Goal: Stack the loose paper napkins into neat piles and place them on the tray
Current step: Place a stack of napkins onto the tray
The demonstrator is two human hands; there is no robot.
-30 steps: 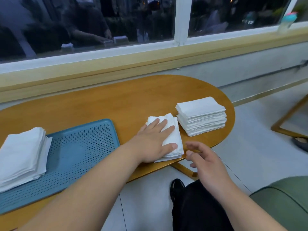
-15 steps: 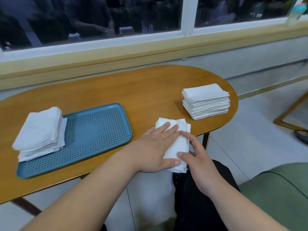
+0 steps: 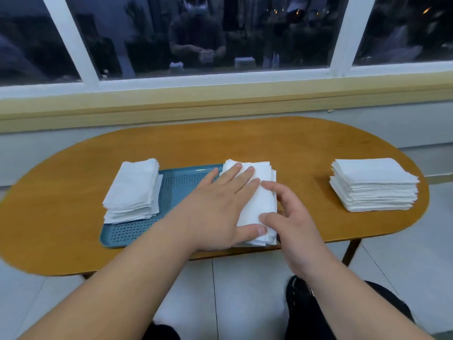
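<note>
A blue perforated tray lies on the oval wooden table. One stack of white napkins sits on the tray's left end. A thinner napkin pile lies over the tray's right end, hiding that edge. My left hand presses flat on this pile, fingers straight and thumb along its near edge. My right hand holds the pile's right edge, index finger and thumb on top and the other fingers curled beside it. A tall, neat napkin stack stands on the table to the right.
The table's near edge runs just below my hands, with a table leg at the right. A wall and a window sill stand behind the table. My dark-clothed legs and tiled floor are below.
The thin pile went from the table's near edge, right of the tray, onto the tray's right end. Both hands moved with it. The view swung to face the table squarely.
</note>
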